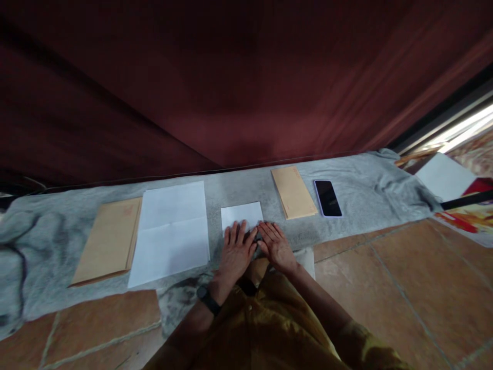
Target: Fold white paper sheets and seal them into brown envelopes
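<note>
A small white sheet of paper (241,211), which looks folded, lies on the grey cloth in front of me. My left hand (236,251) rests on its lower part with the fingers spread. My right hand (276,245) lies flat at the sheet's lower right corner, its fingertips close to my left thumb. Both hands cover the near edge of the sheet. To the left is a stack of larger white paper (173,226) with a crease across the top sheet. On the right sits a small pile of brown envelopes (295,192).
A thicker pile of brown envelopes (106,239) lies at the left, partly under the white stack. A phone (328,198) rests right of the smaller pile. Grey cloth (370,190) covers the surface; a dark red curtain (246,87) hangs behind. Tiled floor (385,277) shows in front.
</note>
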Demonstrator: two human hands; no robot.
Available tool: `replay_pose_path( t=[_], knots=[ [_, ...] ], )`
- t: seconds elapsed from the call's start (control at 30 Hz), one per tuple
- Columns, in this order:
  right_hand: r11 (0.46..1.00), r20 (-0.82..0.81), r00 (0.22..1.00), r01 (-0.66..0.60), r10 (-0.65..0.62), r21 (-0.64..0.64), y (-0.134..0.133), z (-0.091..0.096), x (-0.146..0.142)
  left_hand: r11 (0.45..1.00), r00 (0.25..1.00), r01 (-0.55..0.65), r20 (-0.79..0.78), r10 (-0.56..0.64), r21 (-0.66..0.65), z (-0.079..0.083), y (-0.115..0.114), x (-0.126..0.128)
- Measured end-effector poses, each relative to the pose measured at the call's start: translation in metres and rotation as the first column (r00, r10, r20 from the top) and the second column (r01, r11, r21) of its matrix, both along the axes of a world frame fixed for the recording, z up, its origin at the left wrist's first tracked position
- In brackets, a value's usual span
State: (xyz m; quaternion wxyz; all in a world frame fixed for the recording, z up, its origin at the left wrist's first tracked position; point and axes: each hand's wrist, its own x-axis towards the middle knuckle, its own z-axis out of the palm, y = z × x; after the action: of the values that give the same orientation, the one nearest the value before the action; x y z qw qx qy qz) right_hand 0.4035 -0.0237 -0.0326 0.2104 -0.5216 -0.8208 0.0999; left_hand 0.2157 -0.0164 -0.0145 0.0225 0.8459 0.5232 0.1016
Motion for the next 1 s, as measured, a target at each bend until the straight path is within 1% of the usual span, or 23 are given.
replay_pose_path(
  t=[0.13, 0.3, 0.5, 0.73, 0.83, 1.0],
  knots=[
    [1.000, 0.001, 1.000, 0.029, -0.029, 0.006, -0.001, 0.000, 0.000, 0.999, 1.000, -0.028, -0.002, 0.028, -0.015, -0.002, -0.002, 0.013],
    [0.999, 0.001, 0.999, 0.038, -0.038, 0.008, 0.000, 0.000, -0.001, 0.999, 0.999, -0.026, 0.025, 0.027, -0.042, 0.001, -0.002, 0.012],
    [0.999, -0.004, 0.999, 0.034, -0.034, 0.021, -0.001, -0.003, -0.001, 0.997, 0.999, -0.046, 0.023, 0.047, -0.057, 0.002, -0.006, 0.000],
    [0.999, 0.002, 0.999, 0.050, -0.050, 0.017, 0.000, -0.003, -0.003, 0.996, 0.996, -0.085, 0.021, 0.085, 0.003, -0.009, -0.014, -0.026],
    [1.000, 0.020, 0.999, 0.027, -0.027, 0.012, 0.001, -0.001, -0.006, 0.997, 0.997, -0.073, 0.034, 0.072, 0.020, -0.012, -0.016, -0.032],
    [0.996, 0.056, 0.995, -0.088, 0.086, 0.017, 0.004, 0.001, -0.021, 0.997, 0.997, -0.065, 0.036, 0.063, 0.033, -0.014, -0.015, -0.033]
  ],
)
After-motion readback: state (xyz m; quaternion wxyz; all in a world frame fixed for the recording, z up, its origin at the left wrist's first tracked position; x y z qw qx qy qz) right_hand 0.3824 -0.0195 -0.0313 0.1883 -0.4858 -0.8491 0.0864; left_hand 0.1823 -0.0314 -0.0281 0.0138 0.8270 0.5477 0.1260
